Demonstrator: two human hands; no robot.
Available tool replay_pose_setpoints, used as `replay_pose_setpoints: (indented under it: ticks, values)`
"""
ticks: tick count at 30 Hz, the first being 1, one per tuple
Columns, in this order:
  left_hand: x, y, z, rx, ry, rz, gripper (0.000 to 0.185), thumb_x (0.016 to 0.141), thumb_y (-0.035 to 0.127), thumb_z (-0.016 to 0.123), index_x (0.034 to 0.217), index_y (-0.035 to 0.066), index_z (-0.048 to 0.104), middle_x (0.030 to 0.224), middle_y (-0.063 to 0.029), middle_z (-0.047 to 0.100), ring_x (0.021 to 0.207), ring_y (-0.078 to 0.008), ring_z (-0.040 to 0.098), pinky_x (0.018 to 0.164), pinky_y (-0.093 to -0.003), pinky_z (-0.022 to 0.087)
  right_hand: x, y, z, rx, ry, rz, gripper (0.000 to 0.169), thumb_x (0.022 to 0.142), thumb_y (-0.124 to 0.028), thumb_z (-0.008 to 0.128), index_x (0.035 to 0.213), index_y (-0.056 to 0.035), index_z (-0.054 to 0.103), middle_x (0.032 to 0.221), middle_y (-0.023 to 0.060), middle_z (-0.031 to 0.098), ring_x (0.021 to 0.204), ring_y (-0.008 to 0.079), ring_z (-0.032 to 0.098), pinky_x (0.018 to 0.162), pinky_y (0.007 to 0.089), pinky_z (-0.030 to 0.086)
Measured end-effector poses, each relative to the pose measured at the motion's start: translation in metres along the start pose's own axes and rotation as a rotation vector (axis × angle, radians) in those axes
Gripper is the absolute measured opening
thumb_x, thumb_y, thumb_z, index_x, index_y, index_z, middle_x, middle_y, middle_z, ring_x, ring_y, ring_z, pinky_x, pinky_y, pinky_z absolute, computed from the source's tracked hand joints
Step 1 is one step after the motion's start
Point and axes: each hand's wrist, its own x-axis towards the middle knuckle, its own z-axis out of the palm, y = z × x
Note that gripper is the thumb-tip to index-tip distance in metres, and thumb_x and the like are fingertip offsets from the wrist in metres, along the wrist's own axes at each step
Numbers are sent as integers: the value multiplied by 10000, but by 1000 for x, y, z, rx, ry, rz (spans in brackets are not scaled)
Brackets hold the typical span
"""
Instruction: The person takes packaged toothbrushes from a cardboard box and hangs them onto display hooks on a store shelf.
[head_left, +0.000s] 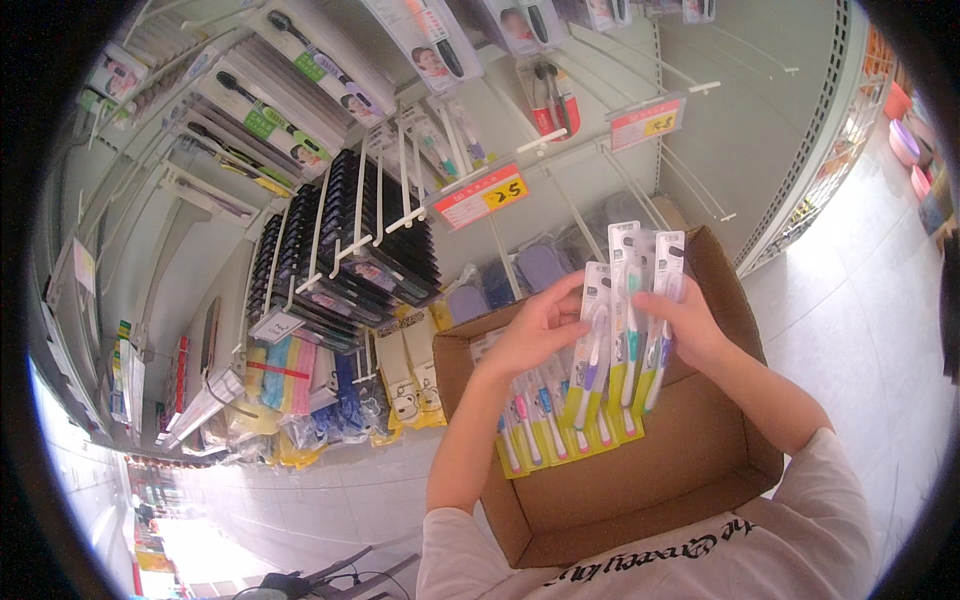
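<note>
Above an open cardboard box (634, 480), both hands are at a small fan of packaged toothbrushes. My left hand (536, 330) grips the edge of a toothbrush pack with a purple-and-white handle (589, 367), its thumb on the front. My right hand (697, 326) holds a pack with a teal-handled toothbrush (632, 330) and another with a purple handle (664, 337), the thumb lying across them. Inside the box, a row of toothbrush packs (551, 420) with pink and blue handles leans on the far left side; the raised packs partly hide it.
White display hooks (409, 217) jut out over the box, with price tags (484, 196) at their tips. Black packs (360, 247) hang densely on the left, beside larger carded toothbrushes (262, 112). A perforated shelf upright (817, 142) stands at right. Bagged purple items (540, 266) sit behind the box.
</note>
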Motion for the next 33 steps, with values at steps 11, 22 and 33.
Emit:
replay_pose_setpoints:
  ticks: [11,22,33]
  values:
    - [3,-9,-3,-30,83,-305,247,916,184,537,1093,13,536,893,-54,639,721,-118,631,564,-244,519,2,-2,5,25,190,-16,352,810,-69,652,1117,23,508,1010,110,618,890,188,617,785,332,512]
    - [1,1,4,-6,138,-170,302,826,64,597,1120,23,543,954,-60,645,834,-117,617,692,-257,514,3,-8,4,37,274,-61,326,814,-96,654,1090,17,522,979,95,623,859,178,617,756,324,511]
    - [-13,20,-32,-388,793,283,312,856,78,566,1153,35,483,944,-36,617,826,-123,605,696,-280,512,3,-14,1,43,270,-54,318,810,-113,661,1078,-2,531,938,72,625,811,159,618,735,314,512]
